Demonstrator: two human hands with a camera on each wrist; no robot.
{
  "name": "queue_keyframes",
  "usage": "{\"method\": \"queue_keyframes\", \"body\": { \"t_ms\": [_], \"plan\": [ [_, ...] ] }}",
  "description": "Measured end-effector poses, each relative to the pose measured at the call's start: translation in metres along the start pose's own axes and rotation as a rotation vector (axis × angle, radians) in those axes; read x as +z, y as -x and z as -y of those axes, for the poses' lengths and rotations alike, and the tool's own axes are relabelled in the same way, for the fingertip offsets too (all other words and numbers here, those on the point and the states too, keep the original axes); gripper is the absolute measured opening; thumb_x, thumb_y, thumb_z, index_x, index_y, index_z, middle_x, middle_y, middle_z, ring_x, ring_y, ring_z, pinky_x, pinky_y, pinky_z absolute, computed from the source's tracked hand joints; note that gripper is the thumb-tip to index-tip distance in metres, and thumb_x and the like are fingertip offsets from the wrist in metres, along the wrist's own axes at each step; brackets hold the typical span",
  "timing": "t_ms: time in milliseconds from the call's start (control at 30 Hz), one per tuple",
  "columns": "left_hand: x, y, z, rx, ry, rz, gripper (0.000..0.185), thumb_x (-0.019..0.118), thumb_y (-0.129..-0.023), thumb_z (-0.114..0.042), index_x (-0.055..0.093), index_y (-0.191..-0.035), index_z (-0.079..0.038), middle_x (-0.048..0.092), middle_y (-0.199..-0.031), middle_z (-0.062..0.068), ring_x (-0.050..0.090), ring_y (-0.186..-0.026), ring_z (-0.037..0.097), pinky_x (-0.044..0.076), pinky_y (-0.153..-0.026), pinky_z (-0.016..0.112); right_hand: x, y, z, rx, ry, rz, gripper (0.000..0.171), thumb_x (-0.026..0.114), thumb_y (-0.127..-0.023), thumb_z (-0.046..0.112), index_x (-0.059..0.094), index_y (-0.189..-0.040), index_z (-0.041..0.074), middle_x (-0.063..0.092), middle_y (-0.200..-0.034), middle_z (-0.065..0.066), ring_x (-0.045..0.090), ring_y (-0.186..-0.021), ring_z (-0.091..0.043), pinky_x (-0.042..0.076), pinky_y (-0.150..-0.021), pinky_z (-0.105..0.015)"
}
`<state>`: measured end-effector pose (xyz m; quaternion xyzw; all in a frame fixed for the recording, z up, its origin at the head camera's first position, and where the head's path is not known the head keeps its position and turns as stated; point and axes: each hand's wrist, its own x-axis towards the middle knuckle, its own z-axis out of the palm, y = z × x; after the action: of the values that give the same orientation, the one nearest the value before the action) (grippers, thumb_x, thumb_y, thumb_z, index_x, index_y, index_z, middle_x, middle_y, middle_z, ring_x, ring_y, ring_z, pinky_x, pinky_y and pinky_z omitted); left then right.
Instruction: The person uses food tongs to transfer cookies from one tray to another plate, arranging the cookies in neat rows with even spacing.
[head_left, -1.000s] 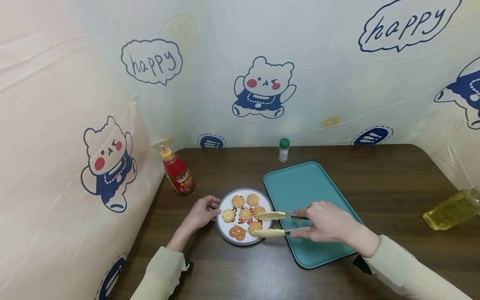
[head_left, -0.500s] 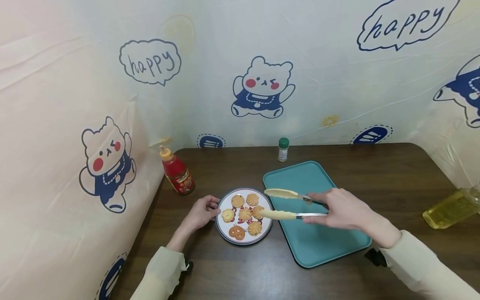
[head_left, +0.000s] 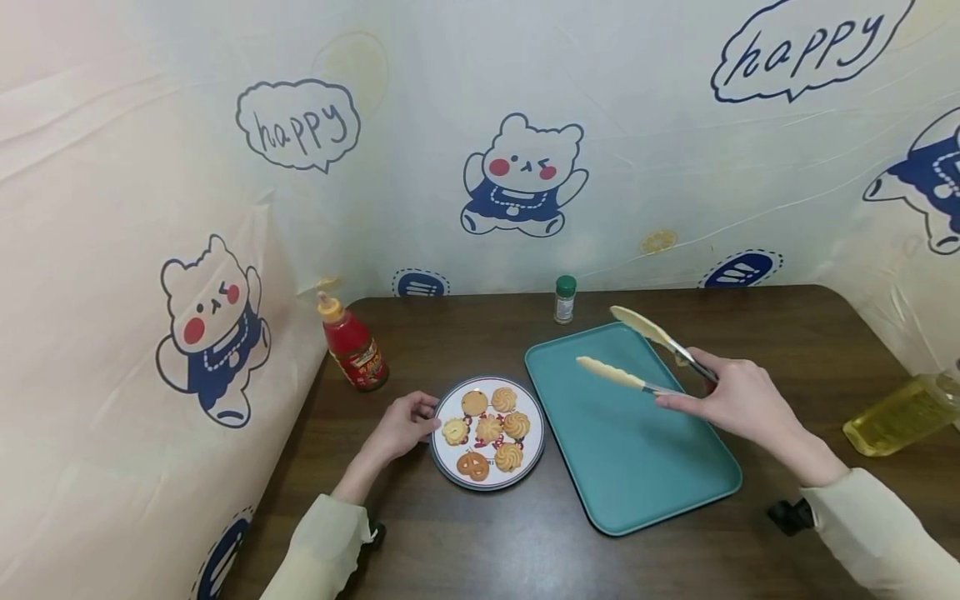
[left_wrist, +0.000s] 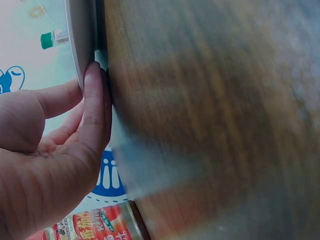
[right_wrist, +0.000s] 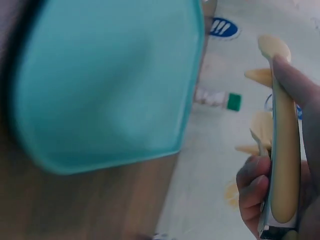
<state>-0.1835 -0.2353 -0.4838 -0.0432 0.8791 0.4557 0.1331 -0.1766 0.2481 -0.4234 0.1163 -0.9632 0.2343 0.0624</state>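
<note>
My left hand pinches the left rim of a round white plate; the left wrist view has the thumb on top and fingers underneath. Several cookies and a pretzel-shaped one lie on the plate. My right hand grips a pair of tongs with cream tips and metal arms. The tongs' arms are spread, with nothing between the tips, over the far right part of the teal tray. In the right wrist view the thumb lies along one tong arm.
A red sauce bottle with a yellow cap stands at the back left. Behind the tray is a small green-capped jar. A bottle of yellow oil lies tilted in view at the right. A printed cloth hangs behind the table.
The right hand has drawn the tongs away from over the plate, rightward and back over the tray, and their tips have spread wider. The left hand keeps its hold on the plate.
</note>
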Motion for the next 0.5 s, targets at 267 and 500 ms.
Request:
{"method": "queue_keyframes", "body": {
  "t_ms": [267, 500],
  "plan": [
    [0.0, -0.002, 0.003, -0.002, 0.005, 0.001, 0.032, 0.069, -0.092, -0.003, 0.061, -0.123, -0.001, 0.061, -0.1, 0.011, 0.061, -0.081, 0.021, 0.06, -0.071, 0.034, 0.001, 0.006, -0.038, 0.205, -0.078, -0.092, 0.057, 0.076, -0.079, 0.06, 0.058, -0.092, 0.008, 0.053, -0.07, -0.005, 0.047, -0.06, -0.021, 0.034, -0.048, -0.032],
    [-0.001, -0.002, 0.002, -0.006, 0.012, 0.009, 0.032, 0.069, -0.092, -0.003, 0.061, -0.123, -0.001, 0.061, -0.101, 0.012, 0.061, -0.082, 0.021, 0.06, -0.071, 0.034, 0.006, 0.014, -0.061, 0.404, -0.184, -0.047, 0.076, 0.07, -0.084, 0.062, 0.051, -0.111, -0.007, 0.053, -0.084, -0.016, 0.051, -0.077, -0.031, 0.038, -0.055, -0.033]
  ]
}}
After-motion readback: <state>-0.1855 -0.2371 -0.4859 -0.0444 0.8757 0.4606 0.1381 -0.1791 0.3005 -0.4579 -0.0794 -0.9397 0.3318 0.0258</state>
